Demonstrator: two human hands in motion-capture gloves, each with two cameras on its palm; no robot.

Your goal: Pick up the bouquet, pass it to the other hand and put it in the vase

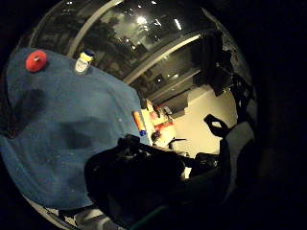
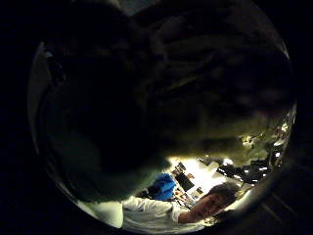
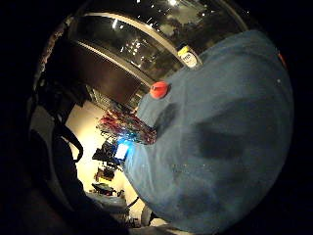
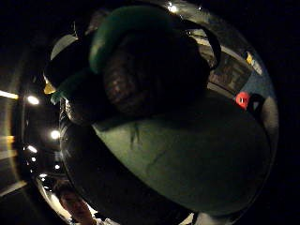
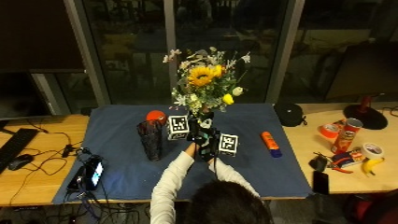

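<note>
Both hands meet at the bouquet's stems, over the middle of the blue cloth, but marker gear covers most of them, so who holds what is hard to read. Left hand and right hand sit pressed together round the stem bundle. In the right thumb-side palm view, dark gloved fingers curl over a green stem, w/ a broad leaf filling much of the view: right hand grips the bouquet. The left thumb-side view is nearly all dark, blurred foliage, so can't tell the left's grip.

Bouquet stands upright in the air (sunflower in the centre, small white and yellow blooms, leafy green), not in the vase. Vase is dark, tall, faceted-looking, upright on the cloth just left of the hands. Red round object sits behind it. An orange tube lies on the cloth's right part; chip can and tape rolls are on the wooden table.
</note>
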